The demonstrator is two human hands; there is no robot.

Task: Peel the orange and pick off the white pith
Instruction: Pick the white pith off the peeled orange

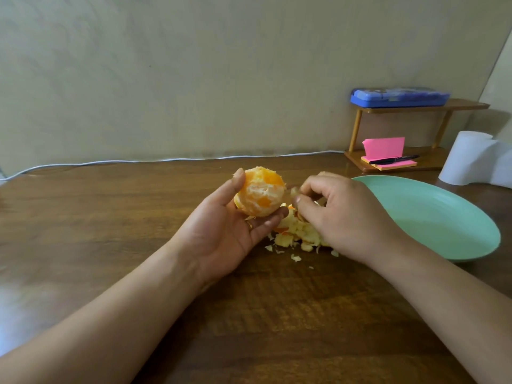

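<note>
The peeled orange [259, 193], patchy with white pith, sits in my left hand [221, 228], held above the wooden table between thumb and fingers. Just to its right, my right hand [338, 214] hovers over a heap of peel and pith scraps [293, 235] lying on the table. Its fingers are curled and its thumb and fingertips pinch together; a small bit of pith seems to be between them, though it is blurred.
A pale green plate [443, 217] lies to the right of my right hand. Behind it stand a small wooden shelf [410, 106] with a blue case, pink sticky notes and a pen, and a white paper roll [468, 159]. A white cable [138, 161] runs along the wall.
</note>
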